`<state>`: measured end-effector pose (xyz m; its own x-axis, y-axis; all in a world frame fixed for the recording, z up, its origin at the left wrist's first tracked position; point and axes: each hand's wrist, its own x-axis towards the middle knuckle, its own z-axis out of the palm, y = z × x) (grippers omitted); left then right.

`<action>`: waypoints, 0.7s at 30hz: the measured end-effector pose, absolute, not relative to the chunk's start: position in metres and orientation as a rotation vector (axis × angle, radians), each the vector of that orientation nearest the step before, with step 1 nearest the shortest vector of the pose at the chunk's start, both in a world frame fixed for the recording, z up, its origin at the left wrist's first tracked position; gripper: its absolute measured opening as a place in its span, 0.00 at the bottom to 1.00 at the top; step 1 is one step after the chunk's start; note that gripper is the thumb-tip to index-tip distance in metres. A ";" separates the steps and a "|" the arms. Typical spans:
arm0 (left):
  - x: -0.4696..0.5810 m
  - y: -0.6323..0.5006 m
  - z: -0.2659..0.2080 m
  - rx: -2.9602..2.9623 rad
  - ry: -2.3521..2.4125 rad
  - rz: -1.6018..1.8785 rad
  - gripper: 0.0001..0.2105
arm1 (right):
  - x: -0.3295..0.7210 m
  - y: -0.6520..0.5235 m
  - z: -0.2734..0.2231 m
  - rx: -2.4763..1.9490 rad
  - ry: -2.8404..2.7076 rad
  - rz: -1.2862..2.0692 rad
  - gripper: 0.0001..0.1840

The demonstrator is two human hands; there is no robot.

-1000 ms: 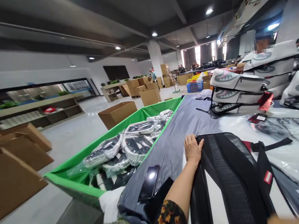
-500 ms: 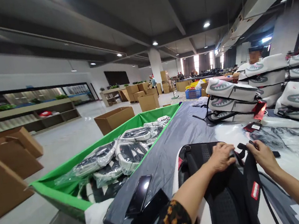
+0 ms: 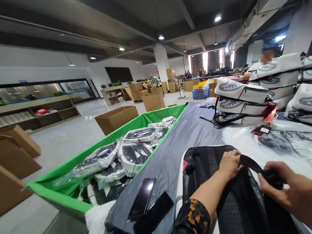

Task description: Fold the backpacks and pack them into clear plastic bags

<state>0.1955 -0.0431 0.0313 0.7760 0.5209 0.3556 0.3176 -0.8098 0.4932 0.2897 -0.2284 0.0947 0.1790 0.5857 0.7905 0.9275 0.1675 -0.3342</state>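
Observation:
A white backpack (image 3: 179, 183) lies back panel up on the table before me, its black padded back (image 3: 229, 203) facing the ceiling. My left hand (image 3: 231, 165) rests at the pack's upper right, fingers closed around one end of a black strap (image 3: 251, 162). That strap arches across to my right hand (image 3: 294, 190), which is closed on a dark bunched part of it, with thumb and fingers wrapped round. Whether a buckle sits inside the right hand's grip, I cannot tell. My left forearm crosses over the back panel.
Left of the table stands a green-sided bin (image 3: 59, 192) of plastic-wrapped bags. Two phones (image 3: 153, 214) lie near the table edge. Stacked shark-mouth backpacks (image 3: 240, 99) and clear plastic bags (image 3: 301, 143) are at right. Cardboard boxes (image 3: 117, 118) stand on the floor; people are farther off.
My right hand has moved down and nearer, going from a fingertip pinch to a fuller grip on the strap. The strap now arches between both hands. My left hand stays at the pack's upper right.

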 end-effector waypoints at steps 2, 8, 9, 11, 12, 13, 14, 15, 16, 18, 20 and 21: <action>0.186 -0.051 0.043 2.524 0.673 0.733 0.15 | 0.302 -0.236 0.108 -1.581 -1.405 -0.288 0.24; 0.168 -0.081 0.094 2.578 0.140 0.951 0.23 | 0.318 -0.224 0.150 -1.595 -1.496 0.073 0.33; 0.167 -0.082 0.100 2.598 0.166 0.919 0.15 | 0.319 -0.221 0.157 -1.574 -1.519 0.085 0.34; 0.162 -0.083 0.106 2.616 0.397 0.895 0.06 | 0.325 -0.217 0.169 -1.541 -1.543 0.129 0.36; 0.157 -0.086 0.105 2.609 0.524 0.892 0.06 | 0.331 -0.215 0.174 -1.525 -1.563 0.180 0.37; 0.150 -0.090 0.102 2.588 0.623 0.890 0.06 | 0.338 -0.212 0.177 -1.509 -1.598 0.251 0.38; 0.141 -0.097 0.096 2.552 0.674 0.877 0.07 | 0.344 -0.209 0.178 -1.497 -1.646 0.328 0.38; 0.133 -0.108 0.087 2.493 0.679 0.850 0.07 | 0.350 -0.202 0.177 -1.492 -1.709 0.384 0.38; 0.124 -0.120 0.077 2.401 0.657 0.814 0.07 | 0.355 -0.193 0.173 -1.498 -1.774 0.396 0.38; 0.110 -0.152 0.053 2.121 0.593 0.756 0.08 | 0.357 -0.165 0.158 -1.530 -1.878 0.307 0.38; 0.100 -0.185 0.029 1.816 0.558 0.707 0.12 | 0.351 -0.130 0.138 -1.536 -1.962 0.208 0.37; 0.094 -0.200 0.018 1.691 0.561 0.669 0.13 | 0.346 -0.111 0.126 -1.528 -1.999 0.192 0.36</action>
<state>0.0945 -0.1996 0.0181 0.7207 0.6799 0.1354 0.0152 -0.2109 0.9774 0.3465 -0.1114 0.1262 -0.1499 0.9147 0.3754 0.8264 0.3244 -0.4603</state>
